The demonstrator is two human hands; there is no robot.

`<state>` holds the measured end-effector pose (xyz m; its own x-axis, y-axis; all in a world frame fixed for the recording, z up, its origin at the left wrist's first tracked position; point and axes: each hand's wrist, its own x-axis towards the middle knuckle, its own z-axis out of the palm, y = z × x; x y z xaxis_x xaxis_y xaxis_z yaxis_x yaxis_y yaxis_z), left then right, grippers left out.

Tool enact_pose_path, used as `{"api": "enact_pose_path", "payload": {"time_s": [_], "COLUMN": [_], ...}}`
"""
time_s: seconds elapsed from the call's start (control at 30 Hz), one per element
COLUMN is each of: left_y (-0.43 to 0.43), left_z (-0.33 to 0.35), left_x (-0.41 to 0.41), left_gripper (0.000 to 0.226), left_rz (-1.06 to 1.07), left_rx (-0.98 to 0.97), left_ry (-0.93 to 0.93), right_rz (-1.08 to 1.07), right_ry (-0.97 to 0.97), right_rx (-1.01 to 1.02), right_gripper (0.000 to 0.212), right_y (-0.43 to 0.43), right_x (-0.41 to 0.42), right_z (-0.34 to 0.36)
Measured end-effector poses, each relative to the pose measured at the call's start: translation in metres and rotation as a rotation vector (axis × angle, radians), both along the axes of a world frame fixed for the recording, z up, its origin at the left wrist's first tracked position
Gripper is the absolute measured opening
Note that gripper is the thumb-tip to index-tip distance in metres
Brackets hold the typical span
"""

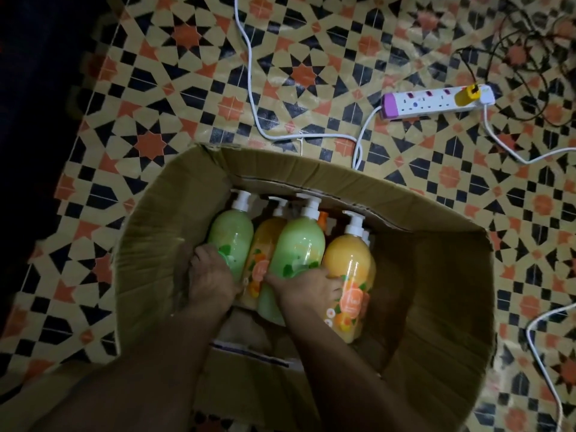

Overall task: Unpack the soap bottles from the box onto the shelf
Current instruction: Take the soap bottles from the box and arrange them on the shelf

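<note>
An open cardboard box stands on the patterned floor with several pump soap bottles lying inside. My left hand grips the lower part of a green bottle at the box's left. My right hand grips the lower part of a larger-looking green bottle in the middle. An orange bottle lies between the two green ones. Another orange bottle lies just right of my right hand. More bottles underneath are mostly hidden. No shelf is in view.
A white and purple power strip with a yellow plug lies on the floor beyond the box. White cables run across the floor behind and to the right. Dark cables tangle at the top right. The far left is dark.
</note>
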<state>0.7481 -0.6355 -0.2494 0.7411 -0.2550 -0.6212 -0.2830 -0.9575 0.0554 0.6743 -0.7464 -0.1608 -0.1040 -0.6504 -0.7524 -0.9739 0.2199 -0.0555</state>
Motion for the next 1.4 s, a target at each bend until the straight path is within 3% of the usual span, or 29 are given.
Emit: {"api": "enact_pose_path", "payload": {"time_s": [0.23, 0.33, 0.43, 0.63, 0.83, 0.97, 1.17, 1.3, 1.4], "left_y": [0.005, 0.008, 0.011, 0.012, -0.009, -0.021, -0.007, 0.001, 0.013], "left_z": [0.004, 0.007, 0.003, 0.006, 0.032, 0.051, 0.074, 0.112, 0.156], "left_x": [0.029, 0.021, 0.013, 0.021, 0.036, 0.039, 0.041, 0.029, 0.012], "left_gripper": [0.11, 0.127, 0.128, 0.124, 0.13, 0.134, 0.135, 0.128, 0.114], "left_rz": [0.219, 0.239, 0.247, 0.307, 0.133, 0.154, 0.423, 0.36, 0.327], "left_rx": [-0.091, -0.127, -0.178, -0.223, 0.057, 0.128, -0.064, -0.136, -0.218], "left_ry": [0.261, 0.293, 0.315, 0.331, 0.322, 0.379, 0.617, 0.581, 0.481], "right_rz": [-0.02, -0.022, 0.035, 0.044, -0.025, -0.087, -0.063, -0.043, -0.103], "right_ry": [-0.054, -0.074, -0.105, -0.072, -0.084, -0.151, -0.196, -0.254, -0.326], "right_rx": [-0.016, -0.004, 0.004, 0.061, 0.112, 0.183, 0.181, 0.138, 0.089], "right_gripper": [0.101, 0.111, 0.117, 0.105, 0.105, 0.115, 0.118, 0.126, 0.109], "right_y": [0.016, 0.027, 0.03, 0.017, 0.009, 0.01, 0.019, 0.024, 0.029], "right_x": [-0.002, 0.0, -0.009, -0.02, -0.023, -0.026, -0.036, -0.048, -0.061], "right_z": [0.006, -0.001, -0.01, -0.011, -0.009, -0.006, 0.012, 0.035, 0.066]}}
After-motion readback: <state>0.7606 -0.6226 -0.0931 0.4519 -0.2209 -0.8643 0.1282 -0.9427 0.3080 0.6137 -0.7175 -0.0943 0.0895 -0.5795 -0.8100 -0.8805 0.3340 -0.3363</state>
